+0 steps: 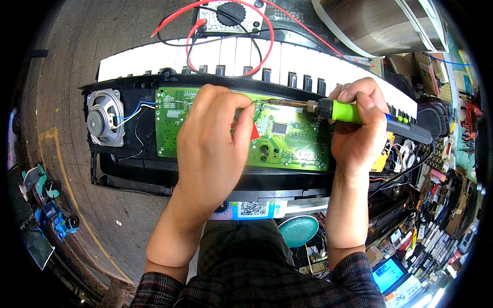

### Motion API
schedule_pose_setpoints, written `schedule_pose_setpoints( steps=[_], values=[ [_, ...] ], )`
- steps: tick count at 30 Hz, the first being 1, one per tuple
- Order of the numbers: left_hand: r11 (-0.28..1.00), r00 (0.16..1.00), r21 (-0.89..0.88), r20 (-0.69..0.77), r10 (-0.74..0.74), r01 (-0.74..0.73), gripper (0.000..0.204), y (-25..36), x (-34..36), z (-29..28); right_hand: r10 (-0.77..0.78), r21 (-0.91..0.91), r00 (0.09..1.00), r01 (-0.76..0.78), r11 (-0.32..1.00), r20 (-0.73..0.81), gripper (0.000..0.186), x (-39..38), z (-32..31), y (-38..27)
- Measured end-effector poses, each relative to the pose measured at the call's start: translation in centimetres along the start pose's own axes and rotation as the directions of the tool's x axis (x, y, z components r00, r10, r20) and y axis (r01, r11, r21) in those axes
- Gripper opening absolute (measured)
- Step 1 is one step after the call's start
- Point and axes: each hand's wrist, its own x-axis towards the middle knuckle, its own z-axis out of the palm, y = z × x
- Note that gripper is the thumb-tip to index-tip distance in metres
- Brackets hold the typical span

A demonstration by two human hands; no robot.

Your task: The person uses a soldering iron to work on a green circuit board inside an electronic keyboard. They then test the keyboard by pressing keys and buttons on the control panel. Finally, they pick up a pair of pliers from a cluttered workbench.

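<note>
A green circuit board (303,151) lies in the opened black body of an electronic keyboard with white and black keys (218,54). In my right hand (359,120) is a soldering iron (346,112) with a green and black handle, its metal shaft pointing left. Its tip is at the board's upper middle, close to my left fingertips. My left hand (215,136) is over the board's left half, thumb and forefinger pinched on a thin wire (255,102) by the tip. A small red piece (255,132) shows beside the left thumb; the board beneath that hand is hidden.
A speaker (105,118) with blue and white wires sits left of the board. Beyond the keys lies a multimeter (231,18) with a looped red lead (271,38). A large metal cylinder (380,23) stands at far right. Crowded tools and boxes (431,226) fill the right side.
</note>
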Motion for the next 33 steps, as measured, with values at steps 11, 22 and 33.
schedule_pose_setpoints(
  steps=[11, 22, 33],
  values=[
    [0.999, 1.0, -0.046, -0.027, -0.008, 0.007, 0.016, 0.11, 0.01, 0.23, -0.055, -0.088, 0.995, 0.062, 0.994, 0.078, 0.023, 0.3, -0.31, 0.29],
    [0.999, 1.0, -0.027, -0.019, -0.021, 0.021, 0.008, 0.08, -0.08, 0.2, -0.051, -0.075, 0.997, 0.055, 0.996, 0.059, 0.024, 0.28, -0.04, 0.15],
    [0.989, 0.996, -0.128, -0.039, -0.083, 0.077, 0.013, 0.73, -0.26, -0.42, -0.008, 0.081, 0.999, 0.012, 0.997, -0.051, 0.031, 0.02, -0.11, -0.04]
  ],
)
